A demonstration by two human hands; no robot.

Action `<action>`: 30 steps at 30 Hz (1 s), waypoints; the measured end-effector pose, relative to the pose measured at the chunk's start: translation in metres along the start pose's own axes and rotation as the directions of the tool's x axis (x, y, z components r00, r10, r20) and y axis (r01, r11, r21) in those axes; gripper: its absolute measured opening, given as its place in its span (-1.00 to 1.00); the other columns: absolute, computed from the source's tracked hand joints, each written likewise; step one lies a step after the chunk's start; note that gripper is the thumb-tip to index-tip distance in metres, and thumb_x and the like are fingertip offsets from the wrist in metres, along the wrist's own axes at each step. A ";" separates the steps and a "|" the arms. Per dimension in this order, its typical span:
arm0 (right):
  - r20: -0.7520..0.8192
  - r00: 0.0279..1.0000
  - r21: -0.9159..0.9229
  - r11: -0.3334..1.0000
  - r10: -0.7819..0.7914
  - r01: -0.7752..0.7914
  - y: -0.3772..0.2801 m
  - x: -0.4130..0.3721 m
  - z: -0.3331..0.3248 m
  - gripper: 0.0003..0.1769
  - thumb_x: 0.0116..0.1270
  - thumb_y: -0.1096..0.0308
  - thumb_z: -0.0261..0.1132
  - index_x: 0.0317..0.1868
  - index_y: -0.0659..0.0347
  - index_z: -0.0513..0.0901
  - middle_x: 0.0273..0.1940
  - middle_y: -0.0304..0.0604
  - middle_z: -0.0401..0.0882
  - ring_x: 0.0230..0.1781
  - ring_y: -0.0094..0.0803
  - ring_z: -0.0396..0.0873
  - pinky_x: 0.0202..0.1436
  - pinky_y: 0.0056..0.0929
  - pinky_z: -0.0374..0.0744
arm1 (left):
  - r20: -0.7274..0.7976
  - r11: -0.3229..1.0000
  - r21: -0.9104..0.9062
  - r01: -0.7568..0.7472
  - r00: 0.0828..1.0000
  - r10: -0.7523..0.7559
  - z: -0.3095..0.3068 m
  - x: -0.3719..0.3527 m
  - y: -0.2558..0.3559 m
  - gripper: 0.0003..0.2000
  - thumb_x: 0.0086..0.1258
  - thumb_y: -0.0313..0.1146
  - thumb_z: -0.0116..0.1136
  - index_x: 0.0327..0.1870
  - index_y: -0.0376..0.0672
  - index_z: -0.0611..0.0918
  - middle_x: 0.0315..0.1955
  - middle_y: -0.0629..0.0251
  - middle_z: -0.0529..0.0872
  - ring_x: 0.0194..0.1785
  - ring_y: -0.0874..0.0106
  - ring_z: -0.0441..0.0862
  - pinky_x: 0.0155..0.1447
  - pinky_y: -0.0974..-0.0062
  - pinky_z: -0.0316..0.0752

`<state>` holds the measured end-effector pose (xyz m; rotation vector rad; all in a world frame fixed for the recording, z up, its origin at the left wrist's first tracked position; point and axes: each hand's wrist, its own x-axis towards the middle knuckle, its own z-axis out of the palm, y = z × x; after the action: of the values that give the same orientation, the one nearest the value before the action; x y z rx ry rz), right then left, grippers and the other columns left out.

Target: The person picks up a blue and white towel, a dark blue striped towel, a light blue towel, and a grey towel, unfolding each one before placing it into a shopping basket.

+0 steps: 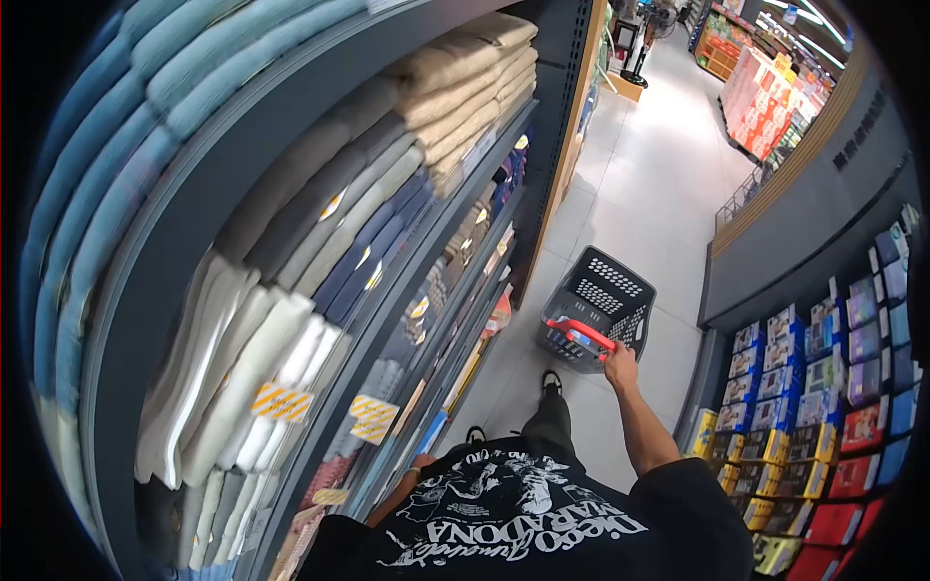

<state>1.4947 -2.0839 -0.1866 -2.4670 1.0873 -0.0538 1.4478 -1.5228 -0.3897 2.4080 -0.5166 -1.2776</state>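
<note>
My right hand (621, 366) is closed around the red handle (581, 332) of a dark grey shopping basket (620, 275). The basket is on the floor tiles or just above them, ahead of my feet, and its perforated walls show from above. My right arm stretches forward to it. Low on the left, beside the shelf, my left hand (423, 461) shows only in small part near a wristband, and its fingers cannot be made out. Folded towels or similar fabrics in white (281, 397), navy (378, 237) and beige (470, 82) fill the shelves on that side.
Blue folded fabrics (107, 223) lie on the upper left shelf. Boxed goods (775, 358) line a low rack on the right. A grey tiled aisle (649, 145) runs ahead, with a red and white stack of goods (760, 107) and a fan (659, 17) farther off.
</note>
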 end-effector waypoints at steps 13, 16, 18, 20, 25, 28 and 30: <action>0.218 0.967 -0.033 0.989 -0.133 0.144 0.038 0.187 -0.034 -0.73 0.32 0.23 0.18 -0.09 0.15 0.67 -0.39 0.02 0.73 -0.33 -0.03 0.74 -0.08 -0.13 0.63 | -0.095 0.974 -0.147 0.170 0.978 -0.185 -0.071 0.151 0.149 -0.73 0.29 -0.12 0.15 -0.31 -0.13 0.73 -0.42 0.16 0.73 -0.32 0.35 0.70 -0.18 0.28 0.59; 0.262 0.946 0.088 0.981 -0.192 0.175 0.047 0.210 -0.040 -0.74 0.33 0.24 0.21 -0.10 0.19 0.66 -0.46 0.00 0.71 -0.53 -0.16 0.73 -0.17 -0.24 0.65 | -0.005 0.673 -0.673 0.306 0.909 -0.418 -0.107 0.149 0.233 -0.79 0.27 -0.33 0.14 -0.14 -0.14 0.71 -0.39 0.26 0.75 -0.40 0.43 0.67 -0.38 0.42 0.58; 0.328 0.932 0.138 0.984 -0.152 0.112 0.035 0.217 -0.060 -0.72 0.33 0.20 0.23 -0.08 0.17 0.67 -0.45 0.04 0.71 -0.48 -0.12 0.73 -0.13 -0.18 0.65 | -0.016 0.681 -0.674 0.286 0.916 -0.400 -0.112 0.161 0.262 -0.79 0.32 -0.31 0.12 -0.11 -0.15 0.69 -0.34 0.26 0.75 -0.35 0.46 0.67 -0.35 0.45 0.57; 0.399 0.909 0.180 0.982 -0.119 0.050 0.027 0.228 -0.075 -0.70 0.32 0.15 0.25 -0.05 0.14 0.67 -0.44 0.09 0.70 -0.44 -0.07 0.73 -0.10 -0.13 0.64 | -0.039 0.695 -0.678 0.239 0.933 -0.359 -0.113 0.172 0.286 -0.77 0.42 -0.28 0.09 -0.04 -0.17 0.66 -0.23 0.27 0.75 -0.26 0.52 0.67 -0.30 0.51 0.56; 0.441 0.888 0.178 0.983 -0.127 0.052 0.021 0.249 -0.080 -0.69 0.33 0.16 0.25 -0.07 0.22 0.64 -0.48 0.04 0.70 -0.56 -0.16 0.71 -0.16 -0.19 0.66 | -0.061 0.738 -0.657 0.151 0.966 -0.252 -0.110 0.165 0.327 -0.79 0.39 -0.38 0.12 -0.02 -0.20 0.65 -0.22 0.23 0.76 -0.24 0.49 0.69 -0.24 0.54 0.57; 0.377 0.913 0.117 0.986 -0.154 0.118 0.029 0.261 -0.057 -0.70 0.34 0.17 0.25 -0.10 0.22 0.64 -0.47 0.04 0.70 -0.59 -0.19 0.70 -0.22 -0.21 0.67 | -0.142 0.834 -0.549 0.052 0.978 -0.154 -0.115 0.153 0.331 -0.80 0.34 -0.47 0.11 -0.05 -0.27 0.63 -0.27 0.16 0.76 -0.23 0.44 0.71 -0.18 0.50 0.62; 0.410 0.901 0.159 0.984 -0.142 0.082 0.021 0.259 -0.065 -0.71 0.33 0.19 0.25 -0.08 0.22 0.64 -0.48 0.04 0.69 -0.62 -0.21 0.69 -0.32 -0.26 0.67 | 0.001 0.578 -0.786 0.221 0.935 -0.356 -0.107 0.154 0.311 -0.78 0.37 -0.46 0.10 -0.02 -0.27 0.63 -0.25 0.15 0.77 -0.18 0.42 0.73 -0.17 0.48 0.63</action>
<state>1.6451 -2.3045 -0.1720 -2.2670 0.7278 0.3432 1.5722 -1.8502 -0.2942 1.8188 0.4558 -1.0835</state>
